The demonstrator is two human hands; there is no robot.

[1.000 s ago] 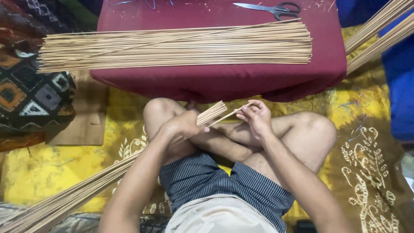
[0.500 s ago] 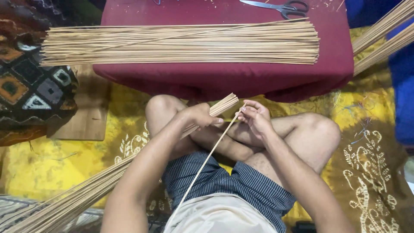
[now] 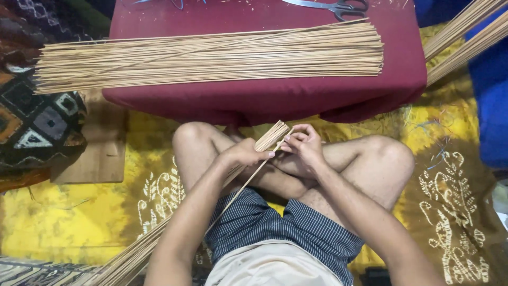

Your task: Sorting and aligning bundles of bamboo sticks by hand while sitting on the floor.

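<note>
You sit cross-legged on a yellow cloth (image 3: 37, 222) with pale leaf shapes. At 12 o'clock stands a dark red table (image 3: 264, 100). A wide pile of thin sticks (image 3: 211, 55) lies flat across it, side to side. Behind the pile, near 1 o'clock, are scissors (image 3: 330, 7). More sticks (image 3: 465, 37) lean in at 2 o'clock.

Your left hand (image 3: 243, 154) is closed around a bundle of sticks (image 3: 267, 139). The bundle runs from the middle of the view down to 7 o'clock. Your right hand (image 3: 302, 151) is just beside the bundle's top end. Its fingertips pinch the top of one single stick (image 3: 248, 182), which slants down over your striped shorts (image 3: 264, 217).
</note>
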